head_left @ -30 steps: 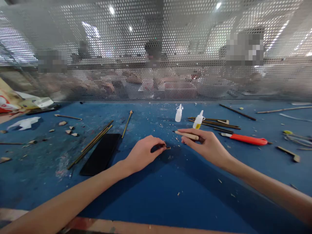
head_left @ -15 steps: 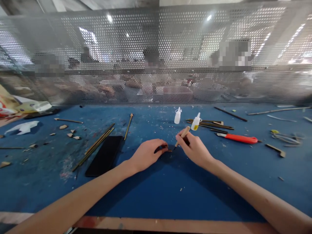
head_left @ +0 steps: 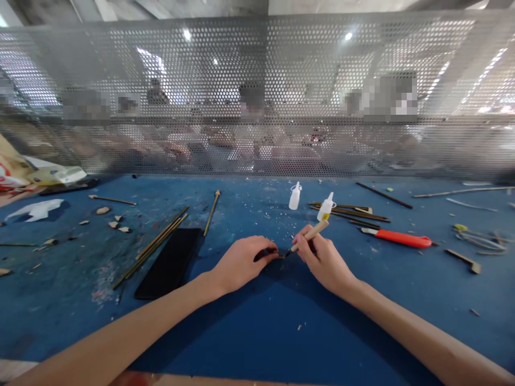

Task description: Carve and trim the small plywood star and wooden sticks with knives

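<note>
My right hand (head_left: 324,260) is closed around a tool with a pale wooden handle (head_left: 317,229), which leans to the right. Its dark tip points down and left, at a small thin brown piece (head_left: 280,257). That piece is pinched between the thumb and fingers of my left hand (head_left: 243,262), low over the blue table surface. Two small white bottles stand beyond my right hand, one on the left (head_left: 295,196) and one with a yellow label (head_left: 325,207). A black phone-like slab (head_left: 169,262) lies left of my left hand.
Thin sticks (head_left: 151,244) lie beside the black slab, and more (head_left: 354,213) lie behind my right hand. A red-handled knife (head_left: 404,238) rests at the right. Wood scraps (head_left: 103,210) and a crumpled white tissue (head_left: 38,209) are at the left. A perforated metal screen (head_left: 257,96) rises behind.
The wooden-handled tool has tilted lower toward the right, and its tip now meets the small brown piece. The view has shifted slightly. My left hand still pinches the piece.
</note>
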`<state>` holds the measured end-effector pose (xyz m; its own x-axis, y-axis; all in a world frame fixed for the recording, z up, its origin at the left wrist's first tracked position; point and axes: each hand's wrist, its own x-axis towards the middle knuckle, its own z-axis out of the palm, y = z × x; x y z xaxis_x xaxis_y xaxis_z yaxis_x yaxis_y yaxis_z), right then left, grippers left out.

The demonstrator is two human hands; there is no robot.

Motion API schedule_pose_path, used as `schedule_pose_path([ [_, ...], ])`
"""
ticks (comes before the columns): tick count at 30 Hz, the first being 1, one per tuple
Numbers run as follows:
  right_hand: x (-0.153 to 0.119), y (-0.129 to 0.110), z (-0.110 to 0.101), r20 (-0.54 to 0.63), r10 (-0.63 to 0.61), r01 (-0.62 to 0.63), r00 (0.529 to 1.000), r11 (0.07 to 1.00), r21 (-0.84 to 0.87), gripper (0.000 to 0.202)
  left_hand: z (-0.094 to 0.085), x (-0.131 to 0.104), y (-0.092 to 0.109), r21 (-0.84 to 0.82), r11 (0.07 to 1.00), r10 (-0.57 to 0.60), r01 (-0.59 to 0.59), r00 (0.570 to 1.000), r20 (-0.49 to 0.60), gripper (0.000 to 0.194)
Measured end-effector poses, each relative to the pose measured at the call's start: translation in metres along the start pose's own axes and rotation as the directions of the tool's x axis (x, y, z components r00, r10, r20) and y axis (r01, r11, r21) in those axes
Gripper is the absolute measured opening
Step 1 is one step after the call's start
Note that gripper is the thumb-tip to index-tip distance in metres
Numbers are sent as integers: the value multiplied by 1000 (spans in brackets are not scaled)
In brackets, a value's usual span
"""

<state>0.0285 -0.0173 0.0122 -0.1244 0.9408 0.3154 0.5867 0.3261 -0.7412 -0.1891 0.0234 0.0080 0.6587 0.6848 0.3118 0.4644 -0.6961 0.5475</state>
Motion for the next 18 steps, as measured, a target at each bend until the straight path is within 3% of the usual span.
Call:
schedule_pose_path([
  [18, 3, 4, 3, 35, -15, 18, 999, 997, -73, 30, 1, 0, -2, -26, 1000, 5, -5, 1000, 5, 12],
])
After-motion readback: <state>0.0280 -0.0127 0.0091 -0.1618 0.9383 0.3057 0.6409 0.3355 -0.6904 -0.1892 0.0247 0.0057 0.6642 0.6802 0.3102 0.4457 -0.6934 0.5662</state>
